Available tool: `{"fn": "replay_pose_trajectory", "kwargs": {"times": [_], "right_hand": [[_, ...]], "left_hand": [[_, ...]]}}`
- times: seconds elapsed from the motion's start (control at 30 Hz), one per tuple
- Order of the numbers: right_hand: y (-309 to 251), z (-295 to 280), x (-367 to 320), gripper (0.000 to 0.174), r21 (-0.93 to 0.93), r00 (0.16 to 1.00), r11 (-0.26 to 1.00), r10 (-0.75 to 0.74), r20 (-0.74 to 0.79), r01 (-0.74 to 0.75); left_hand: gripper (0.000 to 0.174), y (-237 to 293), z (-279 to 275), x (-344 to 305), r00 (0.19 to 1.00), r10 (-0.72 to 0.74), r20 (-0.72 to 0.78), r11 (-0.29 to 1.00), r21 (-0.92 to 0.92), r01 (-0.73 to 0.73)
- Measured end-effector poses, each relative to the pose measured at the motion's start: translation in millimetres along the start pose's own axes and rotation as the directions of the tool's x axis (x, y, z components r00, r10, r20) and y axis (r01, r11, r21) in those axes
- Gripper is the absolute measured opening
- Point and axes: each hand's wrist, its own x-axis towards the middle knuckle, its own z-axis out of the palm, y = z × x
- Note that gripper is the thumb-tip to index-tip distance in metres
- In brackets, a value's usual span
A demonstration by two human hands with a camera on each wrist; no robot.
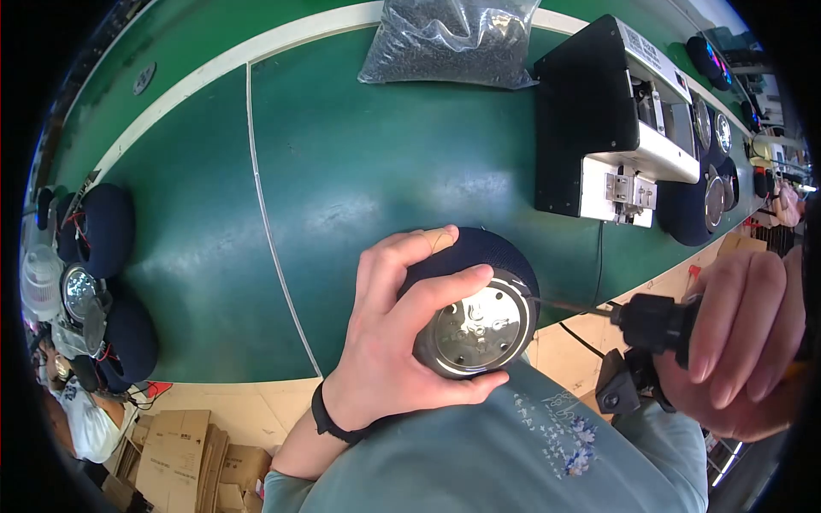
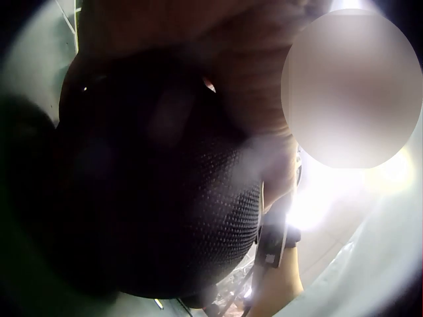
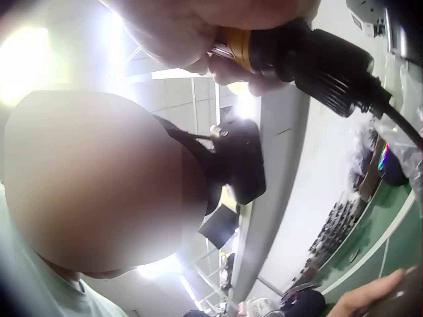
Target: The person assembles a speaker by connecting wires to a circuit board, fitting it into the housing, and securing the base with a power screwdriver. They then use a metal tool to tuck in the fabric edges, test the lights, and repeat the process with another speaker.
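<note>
My left hand (image 1: 376, 342) grips a round, navy mesh-covered speaker (image 1: 492, 248), thumb and fingers spread around its side and rim. A shiny round metal plate (image 1: 505, 338) with small holes faces up on it. In the left wrist view the speaker's dark mesh (image 2: 218, 218) fills much of the picture. My right hand (image 1: 744, 342) holds a black electric screwdriver (image 1: 650, 323), its fingers curled round the body. The thin bit points left, and its tip overlaps the plate's upper right rim in the head view. A yellow band (image 3: 236, 47) and a cord show on the screwdriver in the right wrist view.
Behind the speaker, to the right, stands a black-and-white boxy machine (image 1: 590, 128). A clear bag of small dark pieces (image 1: 453, 47) lies at the back. More navy speakers (image 1: 111, 231) sit at the left edge and beyond the machine. Cardboard boxes (image 1: 175, 453) stand on the floor.
</note>
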Motion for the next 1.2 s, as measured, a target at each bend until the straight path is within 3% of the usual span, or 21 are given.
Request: {"fn": "replay_pose_trajectory", "kwargs": {"times": [0.07, 0.23, 0.37, 0.57, 1.07, 1.2], "right_hand": [[19, 13, 8, 0.024, -0.001, 1.000, 1.000, 0.007, 0.007, -0.007], [-13, -7, -8, 0.024, -0.001, 0.999, 1.000, 0.016, 0.033, -0.015], [-3, -4, -10, 0.024, -0.003, 0.998, 1.000, 0.022, 0.054, -0.022], [26, 28, 12, 0.023, -0.010, 0.996, 1.000, 0.023, 0.091, -0.022], [37, 63, 15, 0.024, -0.021, 0.983, 0.999, 0.029, 0.181, -0.025], [16, 49, 3, 0.024, -0.023, 0.977, 0.999, 0.033, 0.211, -0.029]], "left_hand": [[0.095, 0, 0, 0, 1.000, -0.002, -0.001, 1.000, 0.001, 0.002], [0.095, 1, -3, 1, 1.000, 0.005, 0.011, 1.000, 0.002, -0.005], [0.095, 1, -3, 0, 1.000, 0.004, 0.011, 1.000, -0.010, -0.004], [0.095, 2, -4, 0, 1.000, -0.008, 0.009, 1.000, -0.027, 0.008], [0.092, -3, -5, 0, 1.000, -0.003, 0.020, 0.997, -0.079, 0.004], [0.089, -4, -3, -1, 1.000, -0.003, 0.002, 0.995, -0.099, 0.004]]}}
